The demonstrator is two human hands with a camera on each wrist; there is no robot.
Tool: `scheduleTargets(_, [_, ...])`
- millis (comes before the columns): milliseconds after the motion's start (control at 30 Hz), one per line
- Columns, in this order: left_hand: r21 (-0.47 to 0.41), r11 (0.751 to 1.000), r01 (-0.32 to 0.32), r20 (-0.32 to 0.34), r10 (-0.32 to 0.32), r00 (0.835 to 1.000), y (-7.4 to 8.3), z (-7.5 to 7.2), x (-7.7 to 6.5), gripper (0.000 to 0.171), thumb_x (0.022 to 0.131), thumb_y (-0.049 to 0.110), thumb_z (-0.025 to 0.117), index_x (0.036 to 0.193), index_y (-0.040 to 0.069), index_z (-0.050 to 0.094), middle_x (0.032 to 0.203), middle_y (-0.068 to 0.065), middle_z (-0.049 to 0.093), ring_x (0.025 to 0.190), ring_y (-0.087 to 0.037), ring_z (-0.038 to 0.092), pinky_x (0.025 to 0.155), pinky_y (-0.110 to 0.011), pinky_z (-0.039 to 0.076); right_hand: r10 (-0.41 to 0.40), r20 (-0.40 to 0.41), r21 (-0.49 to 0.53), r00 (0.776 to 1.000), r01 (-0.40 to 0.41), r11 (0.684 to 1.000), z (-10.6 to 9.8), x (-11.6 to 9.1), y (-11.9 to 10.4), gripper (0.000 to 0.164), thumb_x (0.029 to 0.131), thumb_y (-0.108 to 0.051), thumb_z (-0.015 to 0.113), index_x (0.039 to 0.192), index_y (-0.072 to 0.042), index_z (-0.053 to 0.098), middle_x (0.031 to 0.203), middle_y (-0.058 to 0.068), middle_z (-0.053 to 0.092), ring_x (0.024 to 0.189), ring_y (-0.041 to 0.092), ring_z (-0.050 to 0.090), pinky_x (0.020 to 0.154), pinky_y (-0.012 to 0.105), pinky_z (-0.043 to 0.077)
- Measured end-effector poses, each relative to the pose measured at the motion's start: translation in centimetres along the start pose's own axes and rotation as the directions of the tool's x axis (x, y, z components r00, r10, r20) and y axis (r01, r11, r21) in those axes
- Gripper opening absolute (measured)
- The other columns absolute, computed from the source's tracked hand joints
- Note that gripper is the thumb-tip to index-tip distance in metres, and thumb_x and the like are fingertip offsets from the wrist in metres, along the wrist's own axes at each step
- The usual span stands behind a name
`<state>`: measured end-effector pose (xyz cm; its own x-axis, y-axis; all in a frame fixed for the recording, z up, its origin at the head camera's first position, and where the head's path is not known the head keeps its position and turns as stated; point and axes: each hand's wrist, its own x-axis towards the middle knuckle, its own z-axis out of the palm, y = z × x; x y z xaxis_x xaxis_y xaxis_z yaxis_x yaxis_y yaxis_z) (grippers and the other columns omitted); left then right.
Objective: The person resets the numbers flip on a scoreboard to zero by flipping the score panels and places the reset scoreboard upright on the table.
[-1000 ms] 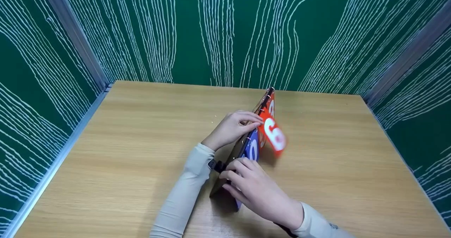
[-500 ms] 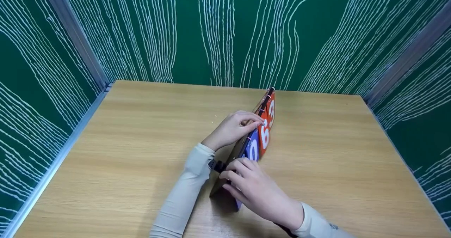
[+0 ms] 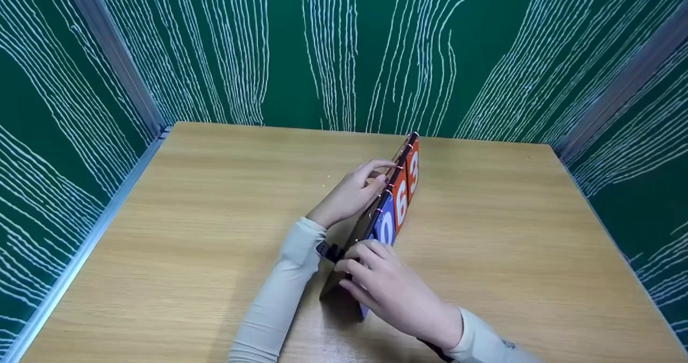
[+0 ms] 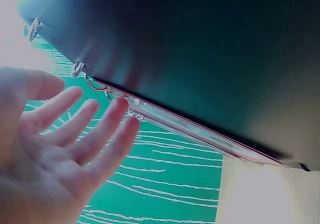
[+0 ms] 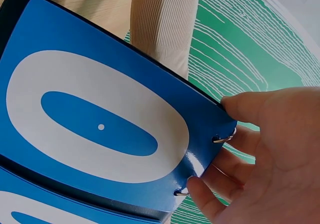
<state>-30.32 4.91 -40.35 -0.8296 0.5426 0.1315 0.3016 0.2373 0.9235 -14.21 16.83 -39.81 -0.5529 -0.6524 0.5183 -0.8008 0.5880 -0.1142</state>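
Note:
A flip scoreboard (image 3: pixel 352 266) stands like a tent on the table, seen nearly edge-on in the head view. Its red cards (image 3: pixel 401 201) read 6 and 3, and a blue card (image 5: pixel 100 124) reads 0; metal rings (image 5: pixel 224 136) bind the cards at the top edge. My left hand (image 3: pixel 352 193) is behind that edge, its loosely bent fingers (image 4: pixel 107 129) close to the rings and holding nothing. With thumb and fingers on either side, my right hand (image 3: pixel 395 293) grips the near end of the top edge at the blue cards. It hides part of them in the head view.
The scoreboard stands on a wooden table (image 3: pixel 215 191). Green walls with white wavy lines (image 3: pixel 285 56) rise behind the table and at both sides, with grey posts (image 3: pixel 115 51) at the corners. A few tiny light specks lie left of the board.
The red 6 card has swung down and now lies flat against the board beside the 3. My left hand has let go of the cards and drawn back slightly. My right hand stays put.

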Motion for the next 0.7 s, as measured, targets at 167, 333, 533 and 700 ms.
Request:
scheduleTargets(167, [0.026, 0.999, 0.046, 0.024, -0.046, 0.999, -0.4, 0.3, 0.2, 0.038, 0.111, 0.023, 0.04, 0.148, 0.029, 0.048, 0.153, -0.008, 0.052, 0.133, -0.023, 0.059, 0.105, -0.045, 0.054, 0.006, 0.009, -0.005, 1.0, -0.006, 1.0, 0.0, 0.0, 0.0, 0.016, 0.098, -0.023, 0.067, 0.114, -0.019, 0.067, 0.111, -0.005, 0.062, 0.107, 0.015, 0.055, 0.092, 0.031, 0.044])
scheduleTargets(333, [0.03, 0.99, 0.134, 0.083, -0.136, 0.987, -0.7, 0.3, 0.2, 0.044, 0.11, 0.02, 0.04, 0.153, 0.029, 0.042, 0.155, -0.005, 0.049, 0.132, -0.022, 0.057, 0.105, -0.045, 0.053, 0.007, 0.011, 0.003, 1.0, -0.007, 1.0, 0.0, -0.1, -0.1, 0.017, 0.098, -0.023, 0.067, 0.115, -0.019, 0.067, 0.111, -0.005, 0.062, 0.107, 0.015, 0.054, 0.092, 0.033, 0.045])
scheduleTargets(533, [0.082, 0.98, 0.179, 0.122, -0.189, 0.974, -1.1, 0.3, 0.4, 0.049, 0.11, 0.018, 0.036, 0.158, 0.029, 0.036, 0.158, -0.006, 0.045, 0.127, -0.021, 0.059, 0.103, -0.042, 0.055, 0.013, 0.012, 0.004, 1.0, -0.013, 1.0, 0.0, -0.1, -0.1, 0.017, 0.098, -0.023, 0.068, 0.115, -0.019, 0.067, 0.111, -0.005, 0.062, 0.107, 0.014, 0.054, 0.091, 0.032, 0.045])
scheduleTargets(700, [0.086, 0.983, 0.164, 0.126, -0.174, 0.977, -1.3, 0.3, 0.5, 0.049, 0.109, 0.015, 0.038, 0.157, 0.027, 0.037, 0.158, -0.008, 0.045, 0.131, -0.022, 0.056, 0.106, -0.043, 0.053, 0.014, 0.012, -0.001, 1.0, -0.014, 1.0, 0.0, -0.1, -0.1, 0.017, 0.098, -0.023, 0.068, 0.114, -0.019, 0.067, 0.111, -0.005, 0.062, 0.107, 0.014, 0.054, 0.092, 0.032, 0.044])
